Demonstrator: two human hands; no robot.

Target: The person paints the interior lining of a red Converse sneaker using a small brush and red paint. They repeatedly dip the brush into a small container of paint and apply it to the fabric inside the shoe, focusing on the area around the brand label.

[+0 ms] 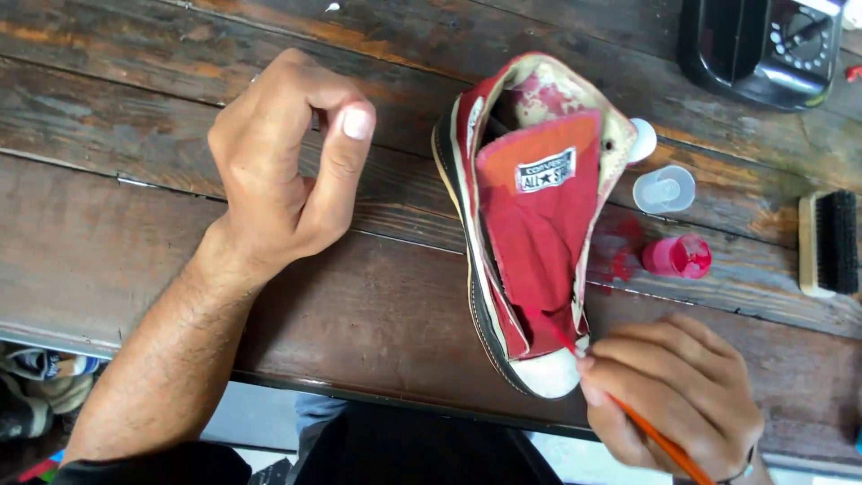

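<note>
Two hands worked over the wooden table (pixel 135 260); a red high-top sneaker (pixel 530 224) lay just left of the right hand (pixel 669 395), whose grip was closed on a thin orange-handled brush (pixel 660 440), its tip at the red cloth beside the white toe cap (pixel 549 373); the painting step seemed underway; the left hand (pixel 283 166) hovered well apart, loosely curled, holding nothing; a small red paint bottle (pixel 678 256) stood just above the grip; next would likely call for steady short strokes.

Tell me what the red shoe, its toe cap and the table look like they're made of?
The red shoe seems woven canvas, matte and faded, with a frayed lining. Its toe cap looks like smooth whitish rubber. The table is apparently wooden planks with visible grain, a dark, worn finish and gaps between boards.
</note>
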